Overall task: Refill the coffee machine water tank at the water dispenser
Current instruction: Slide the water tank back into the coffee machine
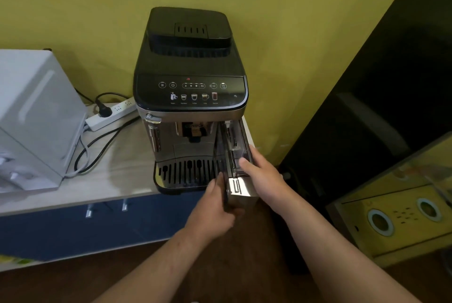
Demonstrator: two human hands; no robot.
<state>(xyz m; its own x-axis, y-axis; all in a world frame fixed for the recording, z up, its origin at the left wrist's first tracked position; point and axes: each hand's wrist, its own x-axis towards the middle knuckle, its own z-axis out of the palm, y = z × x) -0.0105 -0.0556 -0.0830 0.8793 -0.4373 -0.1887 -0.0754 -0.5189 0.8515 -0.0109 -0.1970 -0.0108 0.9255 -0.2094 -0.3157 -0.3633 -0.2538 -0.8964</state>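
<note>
Both hands held the tank [241, 187], part-way out of the machine [190, 70] at its right front: left hand [215, 207] curled round its front corner, right hand [261, 175] clasping its side, likely to draw it out level.

Both bare forearms reach in from below, angled toward each other. The left hand [215, 207] grips the water tank [241, 189] at its front left edge, fingers curled. The right hand [263, 176] clasps the opposite side, thumb over the top.
</note>
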